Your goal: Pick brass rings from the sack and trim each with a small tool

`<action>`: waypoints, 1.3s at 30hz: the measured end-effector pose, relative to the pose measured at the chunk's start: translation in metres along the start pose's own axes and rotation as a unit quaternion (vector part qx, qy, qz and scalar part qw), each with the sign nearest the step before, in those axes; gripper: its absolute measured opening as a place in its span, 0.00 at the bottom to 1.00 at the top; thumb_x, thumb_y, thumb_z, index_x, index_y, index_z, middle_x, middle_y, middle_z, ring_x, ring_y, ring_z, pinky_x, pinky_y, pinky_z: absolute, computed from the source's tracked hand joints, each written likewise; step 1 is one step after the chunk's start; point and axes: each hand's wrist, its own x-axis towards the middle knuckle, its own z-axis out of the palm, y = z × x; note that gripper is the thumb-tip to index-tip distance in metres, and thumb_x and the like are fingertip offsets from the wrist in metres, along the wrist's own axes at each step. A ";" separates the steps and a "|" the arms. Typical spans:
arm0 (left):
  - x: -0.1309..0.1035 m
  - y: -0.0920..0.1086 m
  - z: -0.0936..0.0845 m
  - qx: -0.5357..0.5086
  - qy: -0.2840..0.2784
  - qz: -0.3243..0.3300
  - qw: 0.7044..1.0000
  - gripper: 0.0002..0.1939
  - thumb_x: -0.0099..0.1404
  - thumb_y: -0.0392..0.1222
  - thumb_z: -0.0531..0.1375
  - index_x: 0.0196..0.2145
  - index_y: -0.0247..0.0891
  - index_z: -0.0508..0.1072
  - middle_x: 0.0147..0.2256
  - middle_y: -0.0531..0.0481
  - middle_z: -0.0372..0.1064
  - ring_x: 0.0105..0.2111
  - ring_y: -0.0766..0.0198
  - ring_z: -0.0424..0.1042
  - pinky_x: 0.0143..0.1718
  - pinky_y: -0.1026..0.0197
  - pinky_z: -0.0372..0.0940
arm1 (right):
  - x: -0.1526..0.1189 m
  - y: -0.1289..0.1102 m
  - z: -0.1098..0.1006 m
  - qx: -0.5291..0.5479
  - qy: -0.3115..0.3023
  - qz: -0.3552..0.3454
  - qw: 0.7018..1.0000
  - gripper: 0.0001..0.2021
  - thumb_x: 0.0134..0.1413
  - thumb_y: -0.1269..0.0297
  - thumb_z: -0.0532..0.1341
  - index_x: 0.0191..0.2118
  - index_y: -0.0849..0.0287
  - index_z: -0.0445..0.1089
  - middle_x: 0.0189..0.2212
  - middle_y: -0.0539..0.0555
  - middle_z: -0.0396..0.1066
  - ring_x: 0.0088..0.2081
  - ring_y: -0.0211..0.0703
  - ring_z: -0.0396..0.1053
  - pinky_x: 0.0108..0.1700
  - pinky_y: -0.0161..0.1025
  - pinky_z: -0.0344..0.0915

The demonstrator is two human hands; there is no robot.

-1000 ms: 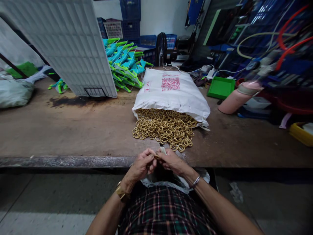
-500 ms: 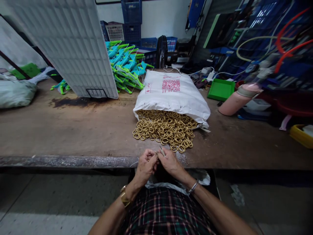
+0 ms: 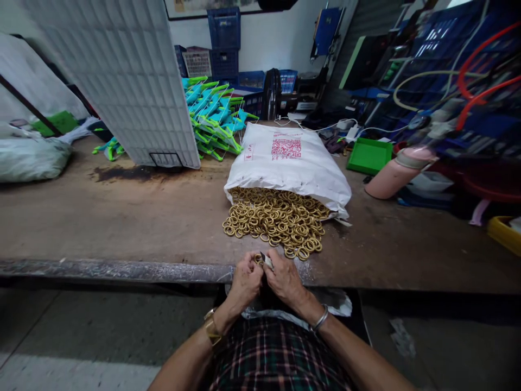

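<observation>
Just over the table's front edge, my left hand (image 3: 246,279) pinches a brass ring (image 3: 258,259) that stands up between its fingertips. My right hand (image 3: 285,278) touches it from the right, closed around a small blade tool (image 3: 266,260) whose dark tip points up and left at the ring. Beyond both hands lies a heap of brass rings (image 3: 277,220), spilling from the open mouth of a white sack (image 3: 293,168) with a red printed code.
The wooden table (image 3: 163,222) holds a tall white panel (image 3: 122,81), green and blue plastic frames (image 3: 215,119), a green tray (image 3: 369,155) and a pink bottle (image 3: 391,176). A pale bag (image 3: 32,160) lies at the left, a yellow container (image 3: 502,233) at the right.
The whole view has shifted slightly, so the table things sit lower. The ring in my left hand and the tool's dark tip now show more clearly between my hands.
</observation>
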 end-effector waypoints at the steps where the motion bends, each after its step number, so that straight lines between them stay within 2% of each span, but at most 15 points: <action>1: 0.001 0.000 0.000 0.015 0.010 0.019 1.000 0.08 0.55 0.37 0.51 0.33 0.35 0.65 0.16 0.59 0.56 0.15 0.71 0.55 0.18 0.68 0.52 | -0.001 0.001 0.000 -0.005 -0.001 -0.016 1.000 0.06 0.48 0.72 0.49 0.30 0.58 0.61 0.21 0.51 0.65 0.25 0.39 0.62 0.27 0.33 0.52; 5: 0.003 0.001 0.000 0.040 0.032 0.090 0.995 0.03 0.55 0.35 0.51 0.27 0.35 0.65 0.21 0.55 0.59 0.22 0.70 0.57 0.25 0.67 0.54 | -0.002 0.003 0.000 0.010 0.012 -0.070 0.997 0.07 0.49 0.73 0.48 0.33 0.59 0.60 0.22 0.51 0.68 0.24 0.39 0.65 0.26 0.33 0.54; 8: 0.007 -0.002 0.002 0.017 0.009 0.090 0.996 0.04 0.56 0.34 0.51 0.30 0.35 0.65 0.22 0.55 0.60 0.23 0.70 0.57 0.25 0.67 0.53 | 0.001 0.006 0.001 0.030 0.050 -0.106 0.993 0.07 0.52 0.71 0.47 0.32 0.58 0.60 0.20 0.51 0.68 0.22 0.40 0.67 0.24 0.33 0.55; 11: 0.012 -0.004 0.007 -0.007 0.028 0.080 0.996 0.04 0.56 0.35 0.51 0.31 0.36 0.65 0.23 0.54 0.60 0.24 0.69 0.58 0.25 0.67 0.54 | 0.006 0.013 0.002 0.048 0.052 -0.127 0.989 0.07 0.54 0.68 0.47 0.34 0.58 0.61 0.20 0.52 0.69 0.21 0.41 0.68 0.23 0.33 0.56; 18: 0.016 -0.005 0.023 -0.073 0.052 0.039 0.995 0.05 0.56 0.42 0.53 0.27 0.38 0.62 0.22 0.55 0.59 0.22 0.68 0.60 0.24 0.65 0.56 | 0.005 0.042 0.016 0.037 0.060 -0.074 0.995 0.07 0.51 0.65 0.49 0.33 0.56 0.61 0.20 0.54 0.71 0.20 0.45 0.69 0.21 0.35 0.57; 21: 0.019 -0.001 0.026 -0.089 0.039 -0.001 0.995 0.08 0.54 0.45 0.54 0.27 0.38 0.60 0.20 0.56 0.59 0.19 0.69 0.60 0.20 0.65 0.56 | 0.005 0.048 0.022 0.059 0.061 -0.064 0.994 0.07 0.51 0.66 0.47 0.31 0.55 0.61 0.20 0.53 0.71 0.21 0.44 0.70 0.21 0.35 0.58; 24: 0.021 0.005 0.026 -0.105 0.026 -0.035 0.994 0.08 0.51 0.43 0.54 0.27 0.38 0.59 0.19 0.56 0.60 0.17 0.69 0.60 0.18 0.66 0.56 | 0.006 0.053 0.024 0.102 0.046 -0.058 0.992 0.08 0.52 0.65 0.47 0.32 0.55 0.61 0.21 0.53 0.71 0.22 0.43 0.70 0.23 0.33 0.59; 27: 0.020 0.010 0.026 -0.124 0.036 -0.048 0.990 0.06 0.48 0.39 0.54 0.26 0.36 0.60 0.19 0.56 0.61 0.17 0.70 0.59 0.18 0.66 0.56 | 0.007 0.057 0.026 0.149 0.036 -0.051 0.987 0.11 0.56 0.60 0.45 0.31 0.55 0.62 0.19 0.52 0.70 0.21 0.42 0.69 0.23 0.33 0.59; 33: 0.018 0.012 0.030 -0.104 0.059 -0.058 0.991 0.05 0.48 0.40 0.54 0.23 0.36 0.60 0.19 0.55 0.60 0.16 0.71 0.59 0.19 0.67 0.56 | 0.006 0.055 0.033 0.197 0.066 -0.027 0.978 0.21 0.57 0.48 0.40 0.29 0.54 0.62 0.18 0.53 0.68 0.20 0.43 0.68 0.22 0.34 0.59; 39: 0.022 0.002 0.032 -0.070 0.039 -0.080 0.994 0.09 0.52 0.48 0.53 0.26 0.39 0.59 0.17 0.56 0.59 0.15 0.68 0.59 0.17 0.66 0.53 | 0.003 0.048 0.036 0.212 0.104 0.021 0.972 0.23 0.56 0.46 0.39 0.29 0.53 0.64 0.17 0.53 0.68 0.19 0.44 0.67 0.22 0.35 0.57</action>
